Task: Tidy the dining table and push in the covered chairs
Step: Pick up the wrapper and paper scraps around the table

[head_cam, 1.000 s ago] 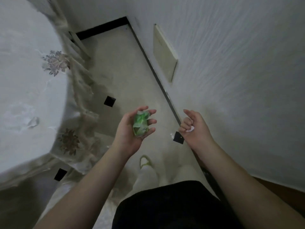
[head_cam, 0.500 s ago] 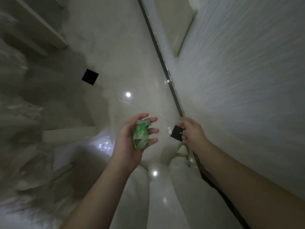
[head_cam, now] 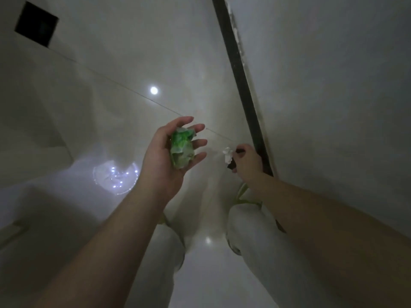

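Glossy pale floor (head_cam: 138,63) fills the view; taken as the landmark. No container is seen. Wall (head_cam: 333,85) rises on the floor's right side, a black skirting strip (head_cam: 242,81) between them. One dark square tile (head_cam: 36,23) is set in the floor at far left top. Two pale trouser legs (head_cam: 255,241) are seen above the floor, bottom centre, with a green-strapped slipper (head_cam: 243,196) at the right foot.

Left hand (head_cam: 169,156) is held palm-up over the floor, centre. A crumpled green and white wrapper (head_cam: 181,150) is cradled in it, fingers (head_cam: 195,143) loosely curled round it.

Right hand (head_cam: 246,161) is low over the floor beside the skirting strip. A small white paper scrap (head_cam: 227,154) is pinched at its fingertips; whether the scrap touches the floor cannot be told.
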`<state>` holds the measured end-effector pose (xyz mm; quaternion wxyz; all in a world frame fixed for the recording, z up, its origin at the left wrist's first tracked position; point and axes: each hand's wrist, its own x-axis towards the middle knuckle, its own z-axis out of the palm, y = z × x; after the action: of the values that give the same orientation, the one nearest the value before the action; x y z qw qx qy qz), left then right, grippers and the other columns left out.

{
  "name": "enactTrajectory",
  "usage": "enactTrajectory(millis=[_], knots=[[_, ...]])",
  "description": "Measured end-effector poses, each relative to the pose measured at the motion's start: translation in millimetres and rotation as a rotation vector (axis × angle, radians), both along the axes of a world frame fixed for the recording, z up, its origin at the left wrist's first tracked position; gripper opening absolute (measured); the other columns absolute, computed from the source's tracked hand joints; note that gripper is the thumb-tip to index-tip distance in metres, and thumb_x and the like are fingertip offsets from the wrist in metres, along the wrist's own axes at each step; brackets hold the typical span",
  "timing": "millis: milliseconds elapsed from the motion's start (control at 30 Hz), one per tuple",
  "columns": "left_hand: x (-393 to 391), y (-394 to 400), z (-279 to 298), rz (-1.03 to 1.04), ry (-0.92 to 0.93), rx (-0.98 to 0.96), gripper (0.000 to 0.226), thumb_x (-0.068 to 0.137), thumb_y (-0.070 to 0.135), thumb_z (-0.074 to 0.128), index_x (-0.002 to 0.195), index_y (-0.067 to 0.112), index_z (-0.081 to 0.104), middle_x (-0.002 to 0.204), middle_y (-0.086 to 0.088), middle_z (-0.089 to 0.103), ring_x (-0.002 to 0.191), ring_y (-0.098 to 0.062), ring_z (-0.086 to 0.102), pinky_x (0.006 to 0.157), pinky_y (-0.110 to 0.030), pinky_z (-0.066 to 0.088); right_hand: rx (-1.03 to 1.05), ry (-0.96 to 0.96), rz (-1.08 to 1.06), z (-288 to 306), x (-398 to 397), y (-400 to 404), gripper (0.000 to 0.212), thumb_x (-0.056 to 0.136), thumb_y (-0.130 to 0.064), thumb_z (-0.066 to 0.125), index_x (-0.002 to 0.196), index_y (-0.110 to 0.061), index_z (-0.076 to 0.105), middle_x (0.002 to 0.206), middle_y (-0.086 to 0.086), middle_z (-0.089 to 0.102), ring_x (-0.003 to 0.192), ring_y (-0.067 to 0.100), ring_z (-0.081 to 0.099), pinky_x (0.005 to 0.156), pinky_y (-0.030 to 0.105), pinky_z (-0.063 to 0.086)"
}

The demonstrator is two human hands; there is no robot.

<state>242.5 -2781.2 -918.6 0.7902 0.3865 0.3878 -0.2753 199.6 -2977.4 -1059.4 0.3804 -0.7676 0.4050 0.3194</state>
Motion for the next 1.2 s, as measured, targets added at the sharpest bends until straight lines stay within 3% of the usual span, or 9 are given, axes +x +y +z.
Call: enactTrajectory(millis=[233,333,433,567,667,833,933,1000,1200], knots=[[1.1,5.7,-72.2,-0.08,0.012,0.026,0.025,0.091,0.027,0.045,0.105,0.019,0.064,0.11,-0.006,0.069,0.084,-0.019,0.066,0.072,-0.031,0.055,-0.176,0.096,0.343,-85.3,-14.7,11.5,0.06,0.09,-0.036,0.06,0.14,-0.021,0.031,0.134,0.018,0.043,0.111,0.037,0.053,0.091,0.044,0.048],[5.5,8.0,-89.3,-0.079,0.008,0.02,0.024,0.09,0.028,0.046,0.102,0.021,0.066,0.112,-0.007,0.069,0.086,-0.02,0.066,0.069,-0.03,0.054,-0.279,0.105,0.364,-111.1,-16.5,15.3,0.047,0.09,-0.02,0.054,0.134,-0.018,0.036,0.135,0.02,0.036,0.105,0.031,0.049,0.084,0.03,0.047],[6.7,11.2,-98.0,-0.089,0.004,0.035,0.024,0.092,0.027,0.045,0.103,0.02,0.065,0.11,-0.007,0.069,0.085,-0.02,0.066,0.068,-0.03,0.054,-0.222,0.079,0.289,-122.6,-14.9,15.2,0.038,0.092,-0.013,0.05,0.129,-0.008,0.043,0.127,0.015,0.049,0.093,0.016,0.051,0.06,0.011,0.036],[1.9,13.6,-91.4,-0.068,0.016,0.04,0.026,0.09,0.028,0.046,0.106,0.02,0.065,0.112,-0.006,0.069,0.085,-0.018,0.066,0.07,-0.031,0.055,-0.16,0.054,0.213,-114.6,-13.7,12.6,0.028,0.097,-0.018,0.048,0.12,-0.004,0.051,0.118,0.014,0.057,0.106,0.028,0.056,0.08,0.023,0.041],[-8.7,15.8,-71.5,-0.048,0.04,0.045,0.027,0.09,0.029,0.046,0.108,0.02,0.064,0.113,-0.006,0.069,0.084,-0.019,0.066,0.071,-0.03,0.055,-0.088,0.035,0.224,-82.7,-15.5,11.8,0.035,0.101,-0.029,0.039,0.117,-0.001,0.053,0.119,0.02,0.055,0.108,0.033,0.054,0.093,0.038,0.042],[-20.5,24.1,-13.1,-0.012,0.063,0.024,0.025,0.089,0.029,0.047,0.105,0.021,0.065,0.109,-0.004,0.069,0.083,-0.018,0.065,0.068,-0.028,0.054,0.088,0.014,0.134,4.9,-10.3,9.8,0.041,0.103,-0.034,0.032,0.115,0.0,0.051,0.104,0.01,0.052,0.101,0.024,0.052,0.085,0.029,0.038],[-24.0,29.6,32.6,0.03,0.066,0.018,0.026,0.089,0.029,0.048,0.106,0.021,0.065,0.11,-0.005,0.069,0.083,-0.019,0.065,0.067,-0.028,0.053,0.182,0.009,0.071,60.1,-6.5,13.9,0.033,0.1,-0.042,0.034,0.082,-0.02,0.051,0.078,-0.004,0.047,0.069,0.01,0.045,0.066,0.024,0.041],[-24.6,32.0,66.3,0.057,0.07,0.017,0.025,0.088,0.029,0.049,0.106,0.021,0.065,0.11,-0.005,0.069,0.083,-0.019,0.065,0.067,-0.028,0.053,0.254,-0.013,-0.083,103.1,-1.5,20.7,0.041,0.097,-0.047,0.041,0.07,-0.017,0.046,0.063,-0.004,0.046,0.052,0.008,0.04,0.049,0.019,0.035],[-21.7,47.3,181.2,0.119,0.039,0.004,0.022,0.084,0.028,0.052,0.101,0.022,0.065,0.105,-0.004,0.07,0.078,-0.018,0.064,0.065,-0.027,0.052,0.475,-0.084,-0.198,239.1,22.4,49.5,0.027,0.098,-0.032,0.049,0.09,-0.008,0.058,0.069,0.007,0.059,0.049,0.009,0.044,0.046,0.02,0.039]])
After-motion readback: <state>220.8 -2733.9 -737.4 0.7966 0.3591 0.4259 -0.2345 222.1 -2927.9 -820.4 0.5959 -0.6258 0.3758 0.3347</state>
